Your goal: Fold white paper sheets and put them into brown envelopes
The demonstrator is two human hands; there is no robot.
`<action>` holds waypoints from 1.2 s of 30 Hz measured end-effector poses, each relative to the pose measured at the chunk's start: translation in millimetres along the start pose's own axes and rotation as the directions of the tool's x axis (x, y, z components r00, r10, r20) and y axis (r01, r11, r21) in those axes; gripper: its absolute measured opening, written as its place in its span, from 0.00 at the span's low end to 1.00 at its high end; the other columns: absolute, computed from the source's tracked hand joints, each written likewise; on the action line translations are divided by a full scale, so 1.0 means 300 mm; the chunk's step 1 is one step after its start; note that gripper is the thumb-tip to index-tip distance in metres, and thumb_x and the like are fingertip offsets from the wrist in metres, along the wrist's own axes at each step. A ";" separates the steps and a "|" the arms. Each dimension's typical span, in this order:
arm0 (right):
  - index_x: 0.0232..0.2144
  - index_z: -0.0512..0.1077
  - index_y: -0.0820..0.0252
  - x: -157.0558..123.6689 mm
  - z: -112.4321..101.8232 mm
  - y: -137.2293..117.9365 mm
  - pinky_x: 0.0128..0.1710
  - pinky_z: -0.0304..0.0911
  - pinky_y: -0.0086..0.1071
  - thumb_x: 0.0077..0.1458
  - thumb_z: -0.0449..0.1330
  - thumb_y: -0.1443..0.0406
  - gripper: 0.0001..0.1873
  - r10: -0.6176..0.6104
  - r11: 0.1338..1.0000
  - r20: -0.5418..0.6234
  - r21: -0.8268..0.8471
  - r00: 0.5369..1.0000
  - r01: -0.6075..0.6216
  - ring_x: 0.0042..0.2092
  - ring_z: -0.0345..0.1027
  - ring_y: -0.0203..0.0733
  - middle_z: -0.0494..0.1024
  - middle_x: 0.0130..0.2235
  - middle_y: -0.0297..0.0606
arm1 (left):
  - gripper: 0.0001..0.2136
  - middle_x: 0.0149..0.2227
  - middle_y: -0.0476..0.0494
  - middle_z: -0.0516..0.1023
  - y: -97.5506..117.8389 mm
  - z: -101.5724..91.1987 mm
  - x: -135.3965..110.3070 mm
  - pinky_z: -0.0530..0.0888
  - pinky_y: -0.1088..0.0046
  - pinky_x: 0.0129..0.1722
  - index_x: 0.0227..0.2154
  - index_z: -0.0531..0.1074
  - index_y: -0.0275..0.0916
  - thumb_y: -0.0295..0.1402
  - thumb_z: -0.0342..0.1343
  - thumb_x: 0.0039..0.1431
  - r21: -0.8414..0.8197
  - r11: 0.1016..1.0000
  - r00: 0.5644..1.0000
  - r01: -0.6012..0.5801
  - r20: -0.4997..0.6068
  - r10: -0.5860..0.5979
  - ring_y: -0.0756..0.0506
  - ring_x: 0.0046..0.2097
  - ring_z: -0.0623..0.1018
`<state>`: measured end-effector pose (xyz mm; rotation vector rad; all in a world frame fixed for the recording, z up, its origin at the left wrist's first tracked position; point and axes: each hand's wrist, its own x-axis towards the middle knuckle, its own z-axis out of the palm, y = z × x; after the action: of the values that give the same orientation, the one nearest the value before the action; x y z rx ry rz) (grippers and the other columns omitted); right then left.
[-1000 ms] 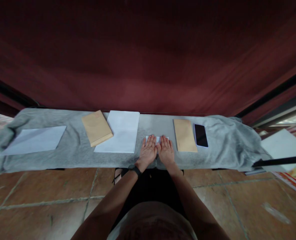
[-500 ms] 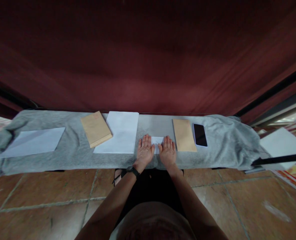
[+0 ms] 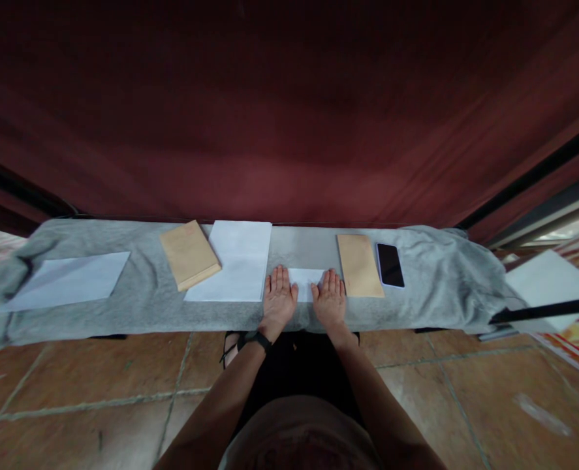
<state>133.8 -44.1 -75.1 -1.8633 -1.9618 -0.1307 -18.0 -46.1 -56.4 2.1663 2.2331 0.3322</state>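
Note:
My left hand [image 3: 278,298] and my right hand [image 3: 330,299] lie flat, fingers stretched out, on a small folded white paper [image 3: 305,281] on the grey cloth [image 3: 142,307] covering a low bench. The paper shows between the two hands, which press its left and right ends. A black band sits on my left wrist. A brown envelope [image 3: 359,265] lies just right of my right hand, and a white sheet stack [image 3: 235,269] lies just left of my left hand.
A black phone [image 3: 390,264] lies right of the brown envelope. A thicker brown envelope pile [image 3: 189,253] and a loose white sheet [image 3: 68,281] are further left. A dark red curtain [image 3: 289,111] hangs behind. White paper [image 3: 548,281] and a dark bar [image 3: 548,310] sit at right.
Both hands have slid apart along the folded paper, from touching each other over its middle to its two ends, so more of the white paper shows between them.

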 end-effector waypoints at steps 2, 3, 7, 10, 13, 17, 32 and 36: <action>0.67 0.54 0.78 -0.005 -0.001 0.004 0.63 0.52 0.52 0.70 0.42 0.54 0.35 0.005 1.000 0.001 -0.005 1.000 -0.005 0.66 0.56 0.58 0.59 0.66 0.64 | 0.29 0.70 0.33 0.54 -0.003 0.002 -0.003 0.52 0.55 0.70 0.68 0.51 0.27 0.37 0.38 0.69 -0.009 1.000 1.000 0.002 -0.024 -0.002 0.40 0.71 0.52; 0.67 0.54 0.78 -0.007 -0.001 0.007 0.63 0.52 0.51 0.70 0.42 0.54 0.35 0.005 1.000 0.003 -0.006 1.000 -0.005 0.66 0.55 0.59 0.58 0.66 0.64 | 0.29 0.70 0.32 0.54 -0.005 0.004 -0.005 0.52 0.55 0.70 0.68 0.51 0.27 0.38 0.38 0.69 -0.011 1.000 1.000 0.004 -0.030 -0.004 0.39 0.71 0.52; 0.67 0.53 0.80 -0.015 -0.003 0.013 0.63 0.52 0.51 0.70 0.42 0.54 0.36 0.010 1.000 0.013 -0.004 1.000 -0.010 0.67 0.53 0.59 0.58 0.67 0.65 | 0.28 0.70 0.31 0.53 -0.010 0.005 -0.012 0.50 0.56 0.70 0.68 0.52 0.26 0.37 0.39 0.69 -0.015 1.000 0.999 0.021 -0.030 -0.021 0.39 0.71 0.52; 0.67 0.53 0.80 -0.018 -0.004 0.011 0.64 0.52 0.51 0.70 0.43 0.54 0.36 0.020 1.000 0.011 0.006 1.000 -0.020 0.68 0.52 0.59 0.57 0.67 0.65 | 0.28 0.70 0.31 0.54 -0.012 0.004 -0.017 0.51 0.56 0.70 0.68 0.52 0.26 0.36 0.39 0.69 -0.020 1.000 0.999 0.022 -0.046 -0.023 0.39 0.71 0.52; 0.67 0.54 0.80 -0.019 -0.004 0.008 0.64 0.52 0.51 0.70 0.43 0.55 0.35 0.027 1.000 0.000 0.013 1.000 -0.027 0.67 0.54 0.59 0.58 0.67 0.64 | 0.28 0.70 0.29 0.54 -0.015 0.008 -0.019 0.52 0.54 0.69 0.68 0.52 0.25 0.35 0.39 0.68 -0.029 1.000 0.997 0.007 -0.073 -0.009 0.38 0.71 0.53; 0.66 0.55 0.80 -0.019 -0.009 0.010 0.64 0.52 0.51 0.70 0.44 0.57 0.33 0.027 0.999 -0.006 0.020 1.000 -0.027 0.67 0.55 0.59 0.59 0.66 0.64 | 0.29 0.69 0.28 0.55 -0.023 0.020 -0.022 0.54 0.52 0.69 0.68 0.51 0.25 0.33 0.40 0.67 -0.072 0.997 0.994 -0.012 -0.113 0.004 0.37 0.71 0.54; 0.66 0.59 0.67 -0.062 -0.068 -0.043 0.67 0.50 0.46 0.71 0.42 0.62 0.27 -0.275 0.951 0.135 0.184 0.952 0.249 0.69 0.52 0.47 0.60 0.68 0.48 | 0.26 0.69 0.38 0.58 -0.010 -0.028 -0.079 0.55 0.55 0.69 0.68 0.54 0.32 0.31 0.38 0.69 -0.085 0.939 0.942 -0.334 -0.047 0.331 0.42 0.71 0.54; 0.66 0.59 0.68 -0.067 -0.074 -0.040 0.67 0.49 0.45 0.71 0.43 0.61 0.27 -0.286 0.953 0.169 0.151 0.943 0.262 0.68 0.53 0.47 0.61 0.67 0.48 | 0.26 0.69 0.38 0.58 -0.013 -0.027 -0.088 0.55 0.56 0.69 0.68 0.54 0.33 0.31 0.39 0.69 -0.058 0.933 0.935 -0.354 -0.023 0.354 0.42 0.71 0.55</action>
<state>127.5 -71.9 -59.6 -1.5626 -2.2968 0.0916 -22.1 -73.5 -52.9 2.5330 1.7983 0.4124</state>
